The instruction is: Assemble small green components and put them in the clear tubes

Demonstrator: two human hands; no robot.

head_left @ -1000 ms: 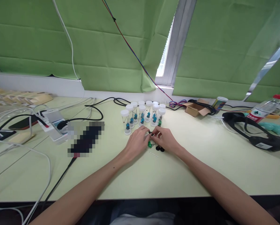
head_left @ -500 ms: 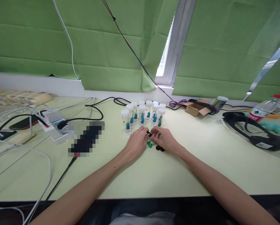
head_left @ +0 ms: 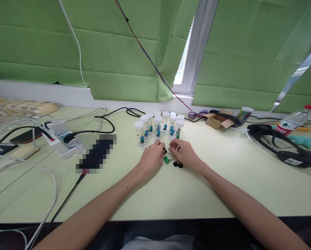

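On the pale tabletop (head_left: 150, 203), the left hand (head_left: 152, 157) pinches a small black piece (head_left: 165, 150), apparently to steady it, left of the loosely curled right hand (head_left: 183, 152), its hold unclear, with a green part (head_left: 166, 160) nearer, probably for easy reach.

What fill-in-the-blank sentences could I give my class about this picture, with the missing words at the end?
1. The clear tubes on the table have ____ caps.
2. The round black pieces lie beside the right hand, while a small dark piece shows at the fingertips of the ____ hand.
3. The bright bead-like piece left of the round black pieces is coloured ____.
4. The bottle at the picture's right has a ____ cap.

Missing words: white; left; green; red.
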